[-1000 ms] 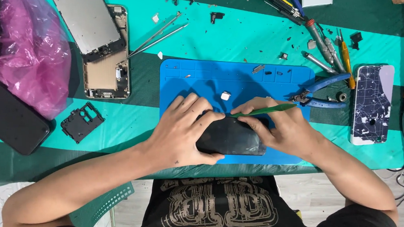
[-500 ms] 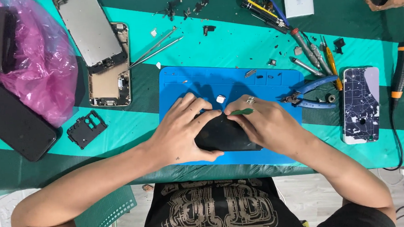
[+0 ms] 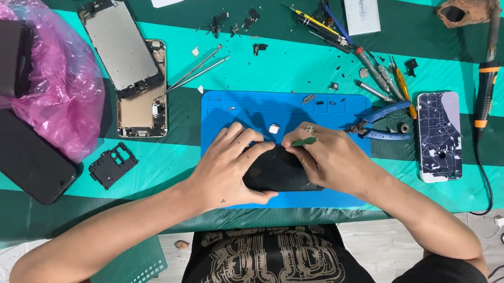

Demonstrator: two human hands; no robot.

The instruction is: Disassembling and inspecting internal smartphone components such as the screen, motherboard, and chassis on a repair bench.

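At nine o'clock from the hands, a pink plastic bag [image 3: 54, 96] lies on the green-striped table [image 3: 294, 67] with a dark phone [image 3: 22, 156] at its lower edge. Beside it, at ten o'clock, an opened phone body [image 3: 142, 111] sits under its lifted screen [image 3: 120, 47], already taken apart, and a small black frame part [image 3: 113, 164] lies loose nearby.

On the blue mat [image 3: 249, 106] the left hand [image 3: 227, 173] curls closed around the left end of the black phone [image 3: 278, 172], pinning it flat. The right hand [image 3: 333, 159] clamps the phone's right end and pinches a thin green tool [image 3: 304, 142] against its top edge. The phone looks still whole, so opening it seems barely started.

At three o'clock lie blue pliers [image 3: 381, 123] and a cracked phone back [image 3: 439, 134]; at two o'clock, a soldering iron [image 3: 485, 92].

Compared with half a second ago, the hands and phone keep the same grip; only the view has shifted a little.
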